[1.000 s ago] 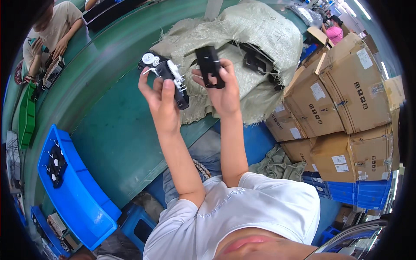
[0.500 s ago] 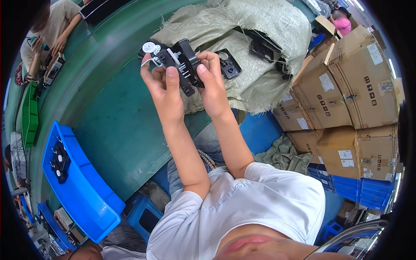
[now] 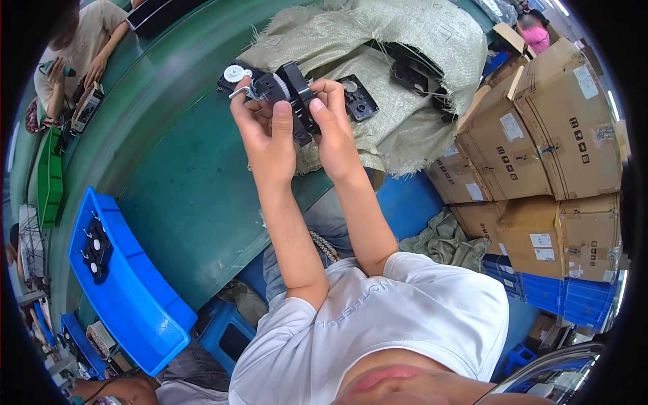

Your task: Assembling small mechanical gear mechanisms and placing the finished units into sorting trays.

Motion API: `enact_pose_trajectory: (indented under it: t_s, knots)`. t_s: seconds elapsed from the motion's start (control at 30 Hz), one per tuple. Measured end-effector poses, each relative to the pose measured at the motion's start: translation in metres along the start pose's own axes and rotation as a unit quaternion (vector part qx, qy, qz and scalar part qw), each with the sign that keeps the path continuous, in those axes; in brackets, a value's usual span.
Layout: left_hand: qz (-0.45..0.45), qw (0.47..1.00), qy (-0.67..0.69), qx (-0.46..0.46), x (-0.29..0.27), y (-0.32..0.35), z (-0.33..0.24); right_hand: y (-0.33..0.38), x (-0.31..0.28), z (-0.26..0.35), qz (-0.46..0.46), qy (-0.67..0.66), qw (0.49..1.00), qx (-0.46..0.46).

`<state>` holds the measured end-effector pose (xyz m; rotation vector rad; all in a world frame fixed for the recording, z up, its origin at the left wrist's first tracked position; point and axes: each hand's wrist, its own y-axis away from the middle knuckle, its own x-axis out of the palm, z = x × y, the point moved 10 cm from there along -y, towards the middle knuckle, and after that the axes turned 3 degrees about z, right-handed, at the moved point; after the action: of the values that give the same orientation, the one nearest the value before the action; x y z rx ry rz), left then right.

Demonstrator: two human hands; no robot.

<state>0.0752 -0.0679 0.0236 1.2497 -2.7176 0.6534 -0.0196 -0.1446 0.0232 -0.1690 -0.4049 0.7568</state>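
Note:
My left hand (image 3: pixel 273 145) is closed around a black plastic gear unit (image 3: pixel 267 88), its thumb pressed along the near side. A white gear (image 3: pixel 235 73) and a bent metal wire lever (image 3: pixel 241 90) stick out at the unit's left end. On the other side, my right hand (image 3: pixel 335 135) grips a black plastic housing piece (image 3: pixel 297 84) with fingers and thumb. The two pieces sit close against each other; whether they are joined I cannot tell. Just right of my hands, a flat black housing with round holes (image 3: pixel 360 98) lies on a woven sack (image 3: pixel 405 138).
More black housings (image 3: pixel 409 75) show in the sack's opening. A blue bin (image 3: pixel 145 297) at the left holds several black parts with wire levers (image 3: pixel 96 251). Green table (image 3: pixel 196 182) lies below my hands. Cardboard boxes (image 3: pixel 503 145) are stacked at the right. A co-worker (image 3: pixel 84 50) sits at the far left.
Both hands have shifted slightly right with the pieces. My left thumb has moved across the gear unit toward the housing piece, and the gap between the pieces looks narrower.

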Motion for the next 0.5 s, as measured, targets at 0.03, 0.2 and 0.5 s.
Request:
enact_pose_trajectory:
  t_s: [0.03, 0.2, 0.5]
  knots:
    - [0.0, 1.0, -0.001, 0.001, 0.001, 0.0, -0.001, 0.0, -0.001, -0.001, 0.0, -0.001, 1.0, -0.001]
    - [0.016, 1.0, 0.009, 0.012, 0.007, 0.004, -0.009, -0.002, -0.002, -0.008, 0.021, -0.041, 0.999, 0.005]
    - [0.019, 0.999, 0.021, -0.032, 0.005, 0.003, -0.004, 0.002, 0.012, 0.016, 0.056, 0.067, 0.991, -0.099]
